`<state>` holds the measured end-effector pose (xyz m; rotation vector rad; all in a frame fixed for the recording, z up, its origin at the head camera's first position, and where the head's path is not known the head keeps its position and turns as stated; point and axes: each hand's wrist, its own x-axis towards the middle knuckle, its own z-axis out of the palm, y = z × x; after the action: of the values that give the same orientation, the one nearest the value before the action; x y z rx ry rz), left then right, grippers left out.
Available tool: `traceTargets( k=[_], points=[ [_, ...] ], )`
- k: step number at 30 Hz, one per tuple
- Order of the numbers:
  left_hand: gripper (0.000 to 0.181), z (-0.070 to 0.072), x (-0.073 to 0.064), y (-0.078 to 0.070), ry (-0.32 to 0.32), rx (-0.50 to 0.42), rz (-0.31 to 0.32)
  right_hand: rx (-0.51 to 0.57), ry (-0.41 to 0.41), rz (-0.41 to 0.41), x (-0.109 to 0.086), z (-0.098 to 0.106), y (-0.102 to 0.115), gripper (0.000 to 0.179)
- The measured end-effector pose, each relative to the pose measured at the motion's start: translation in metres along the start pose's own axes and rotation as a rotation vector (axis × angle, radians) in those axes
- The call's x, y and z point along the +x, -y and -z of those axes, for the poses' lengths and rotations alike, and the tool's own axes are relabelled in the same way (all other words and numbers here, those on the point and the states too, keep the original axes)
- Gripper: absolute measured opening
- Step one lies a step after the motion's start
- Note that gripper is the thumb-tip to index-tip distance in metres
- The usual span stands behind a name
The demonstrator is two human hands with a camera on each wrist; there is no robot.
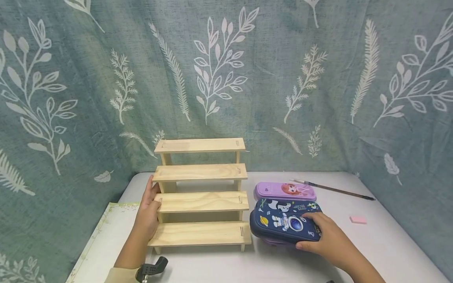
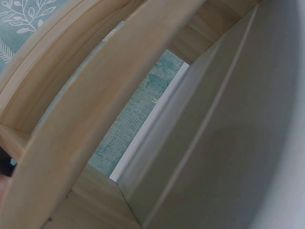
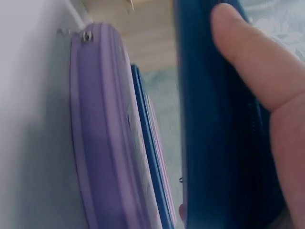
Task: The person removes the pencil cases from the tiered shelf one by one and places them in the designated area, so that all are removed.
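My right hand [image 1: 327,237] grips a navy pencil case [image 1: 283,220] printed with an astronaut, panda and planet, thumb along its near side and fingers over its right end. The case is raised and tilted above a purple zippered case [image 3: 102,124], whose edge peeks out beneath it in the head view. A lilac pencil case [image 1: 269,190] with a cartoon girl lies just behind. At the left side of a four-step wooden rack [image 1: 201,234], my left hand [image 1: 146,214] holds the frame, its thumb by the third step down; some of its fingers are hidden behind the wood.
A brush [image 1: 339,190] with a dark handle lies at the back right of the white table [image 1: 354,251], and a pink eraser [image 1: 358,220] sits nearer. Left of the rack is a pale sheet with a patterned border [image 1: 102,232]. Leaf-patterned curtain [image 1: 262,86] surrounds the table.
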<state>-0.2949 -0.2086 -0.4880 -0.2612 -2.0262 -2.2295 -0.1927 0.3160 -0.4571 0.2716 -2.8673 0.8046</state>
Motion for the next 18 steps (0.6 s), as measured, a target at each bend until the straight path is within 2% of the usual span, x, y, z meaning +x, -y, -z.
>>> traceTargets(
  k=[11,18],
  points=[
    [0.101,0.001,0.001,0.003,0.008,-0.021,-0.001,-0.074,0.092,-0.036,-0.025,-0.001,-0.024,0.090],
    [0.100,0.002,0.001,0.001,-0.001,-0.002,-0.005,-0.126,0.133,0.016,-0.030,0.000,-0.030,0.084]
  ],
)
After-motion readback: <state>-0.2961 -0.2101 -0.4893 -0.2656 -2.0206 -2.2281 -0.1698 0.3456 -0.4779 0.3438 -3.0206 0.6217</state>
